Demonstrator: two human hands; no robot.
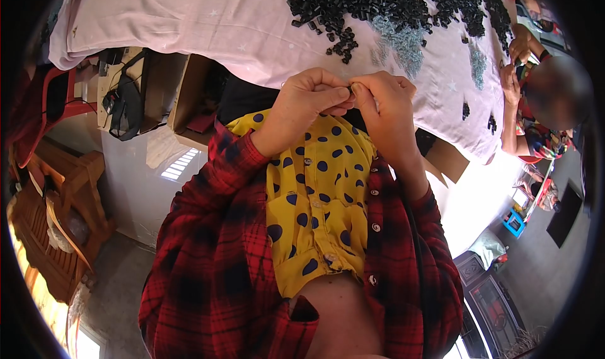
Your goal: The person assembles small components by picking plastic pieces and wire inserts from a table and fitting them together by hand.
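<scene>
My left hand (305, 104) and my right hand (386, 104) meet over my lap, just off the near edge of a cloth-covered table. Thumbs and fingers of both are pinched together at one spot. A small dark piece (351, 90) shows between the fingertips, mostly hidden by them. Beyond the hands, a big heap of small black plastic pieces (365, 3) is spread over the pale pink cloth (208, 37). Beside the heap lie small clear, bluish pieces (403, 44), with another little pile of them (477, 66) farther right.
At the right edge of the table another person's hands (513, 66) are held up close together. Open cardboard boxes (192, 97) and a black strap (128, 107) are to my left. A wooden chair (63, 220) stands lower left, and a blue stool (513, 222) lies farther right.
</scene>
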